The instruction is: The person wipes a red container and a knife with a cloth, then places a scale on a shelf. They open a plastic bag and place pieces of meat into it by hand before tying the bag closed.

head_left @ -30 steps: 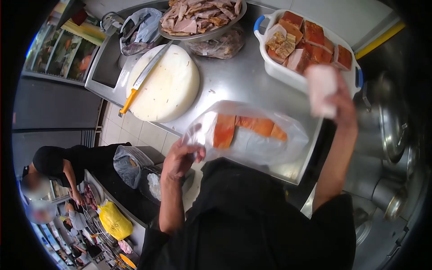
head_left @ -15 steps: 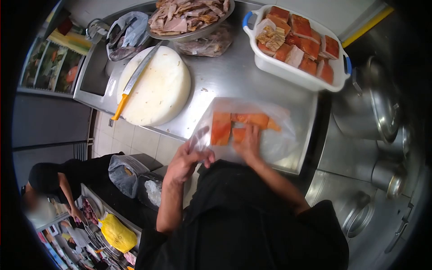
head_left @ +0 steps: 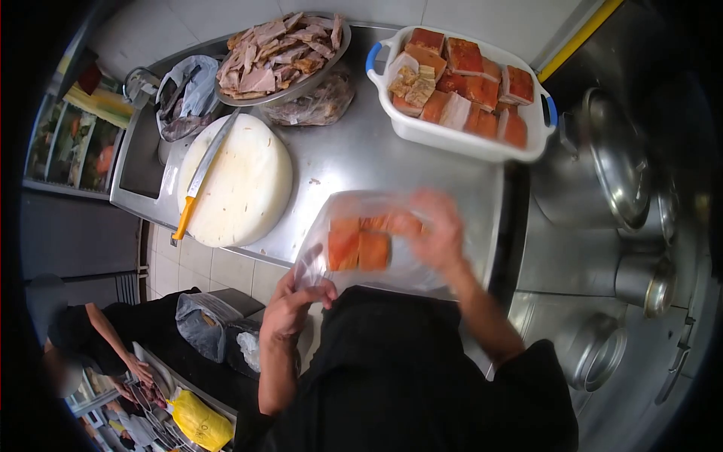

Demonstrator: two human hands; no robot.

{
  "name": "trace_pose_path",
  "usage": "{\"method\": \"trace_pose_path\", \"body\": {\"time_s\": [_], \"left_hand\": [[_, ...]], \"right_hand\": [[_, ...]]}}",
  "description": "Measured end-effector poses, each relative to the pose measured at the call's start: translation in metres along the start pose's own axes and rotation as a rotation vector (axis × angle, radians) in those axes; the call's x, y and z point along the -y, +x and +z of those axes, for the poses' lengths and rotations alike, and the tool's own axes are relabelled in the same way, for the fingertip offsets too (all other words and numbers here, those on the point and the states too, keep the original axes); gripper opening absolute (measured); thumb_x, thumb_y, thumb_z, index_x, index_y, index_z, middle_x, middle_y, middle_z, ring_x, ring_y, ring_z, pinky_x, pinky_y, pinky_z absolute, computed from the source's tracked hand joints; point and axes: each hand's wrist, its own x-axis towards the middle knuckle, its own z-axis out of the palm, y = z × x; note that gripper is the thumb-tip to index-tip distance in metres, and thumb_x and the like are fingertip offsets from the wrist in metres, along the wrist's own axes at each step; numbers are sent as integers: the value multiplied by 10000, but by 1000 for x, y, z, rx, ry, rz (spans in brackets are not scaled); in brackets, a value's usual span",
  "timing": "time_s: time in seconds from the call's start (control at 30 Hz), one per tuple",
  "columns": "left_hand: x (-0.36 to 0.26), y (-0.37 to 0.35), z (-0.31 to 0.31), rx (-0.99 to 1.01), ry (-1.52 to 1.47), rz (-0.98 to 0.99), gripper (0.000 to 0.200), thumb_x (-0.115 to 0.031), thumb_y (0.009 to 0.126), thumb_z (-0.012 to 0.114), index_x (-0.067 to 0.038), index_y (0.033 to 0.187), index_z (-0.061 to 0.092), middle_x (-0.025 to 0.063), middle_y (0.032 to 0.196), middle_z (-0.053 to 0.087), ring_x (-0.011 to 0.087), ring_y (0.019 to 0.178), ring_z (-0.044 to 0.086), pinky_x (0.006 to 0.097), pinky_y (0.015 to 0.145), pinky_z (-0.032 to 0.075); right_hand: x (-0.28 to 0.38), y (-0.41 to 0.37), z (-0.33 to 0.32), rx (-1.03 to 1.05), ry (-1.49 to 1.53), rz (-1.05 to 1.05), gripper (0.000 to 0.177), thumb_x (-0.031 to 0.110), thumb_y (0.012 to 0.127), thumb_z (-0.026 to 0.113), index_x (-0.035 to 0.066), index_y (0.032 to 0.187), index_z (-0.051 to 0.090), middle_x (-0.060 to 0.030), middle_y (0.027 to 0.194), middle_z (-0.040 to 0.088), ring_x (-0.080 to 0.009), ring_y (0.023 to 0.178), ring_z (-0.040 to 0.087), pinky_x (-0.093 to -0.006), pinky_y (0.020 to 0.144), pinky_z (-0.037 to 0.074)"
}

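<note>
A clear plastic bag [head_left: 316, 218] lies flat on the steel table, with several orange-skinned pork pieces [head_left: 344, 245] in or on it. Two squarish pieces sit side by side, and a narrower strip [head_left: 388, 223] runs along their far side. My left hand [head_left: 286, 309] is at the bag's near left edge, fingers curled on the plastic. My right hand [head_left: 437, 233], smeared by motion, is over the bag's right part beside the strip's end. Whether its fingers hold anything is hidden by the blur.
A round white chopping block [head_left: 252, 181] carries a yellow-handled knife [head_left: 197, 184]. Behind are a metal bowl of sliced meat [head_left: 279, 56] and a white tub [head_left: 452, 139] of pork blocks. Large pots [head_left: 595, 173] stand right. A co-worker [head_left: 113, 331] works at lower left.
My right hand has lifted off the near pork piece and moved right and away from me. That piece now lies against the left one. The view has shifted slightly.
</note>
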Motion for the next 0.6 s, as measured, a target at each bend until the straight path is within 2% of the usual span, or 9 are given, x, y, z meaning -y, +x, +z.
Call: {"method": "trace_pose_path", "body": {"time_s": [0.07,0.17,0.23,0.3,0.4,0.47,0.5,0.53,0.6], "left_hand": [[1,1,2,-10,-38,6,771,14,743,594,77,1466,333,206,848,636,257,773,636,318,688,493],[-1,0,10,-41,-105,6,770,84,752,566,86,1476,306,221,858,628,263,769,634,311,698,498],[0,0,11,-70,-118,11,763,85,753,567,89,1471,310,216,866,630,268,781,640,315,695,500],[0,1,14,-93,-124,18,757,81,758,568,81,1472,316,208,867,631,264,797,642,312,696,502],[5,1,20,-111,-122,10,747,66,773,573,67,1476,320,194,870,634,254,801,641,308,701,502],[6,2,24,-125,-118,2,739,52,787,576,58,1480,322,187,872,637,246,795,638,305,705,502],[6,3,26,-133,-117,-2,734,45,794,576,53,1482,322,185,872,638,242,791,636,304,707,502],[6,5,28,-137,-117,-1,729,38,801,577,49,1484,323,183,872,639,237,787,633,303,709,501],[9,4,29,-147,-141,1,722,28,815,576,41,1490,321,177,864,642,231,772,625,302,717,499]], "right_hand": [[-31,66,-40,-234,-217,-59,494,183,741,807,44,1172,610,-161,1185,625,-341,1118,589,-444,962,477],[-120,171,-98,-276,-593,116,778,97,702,790,83,1396,438,-169,1363,491,-361,1289,449,-482,1053,409],[-188,219,-138,-156,-912,-94,905,129,666,830,108,1452,382,-188,1408,453,-381,1331,404,-496,1078,394],[-221,255,-164,37,-1057,81,1102,248,628,892,148,1525,261,-239,1443,403,-399,1369,367,-481,1126,365],[-290,288,-187,302,-1114,39,1047,288,659,872,176,1515,280,-187,1451,425,-398,1358,396,-479,1101,399],[-287,292,-183,377,-1055,98,928,277,665,858,169,1445,367,-162,1417,470,-382,1327,440,-483,1071,427],[-269,294,-176,339,-1126,134,857,235,620,864,159,1356,433,-158,1357,520,-368,1273,499,-476,1034,459],[-287,294,-177,244,-1184,-45,722,283,635,860,87,1239,516,-147,1164,619,-401,1059,605,-500,897,512],[-292,299,-177,274,-1108,80,673,253,643,852,66,1207,537,-161,1156,622,-407,1015,625,-474,903,514]]}}
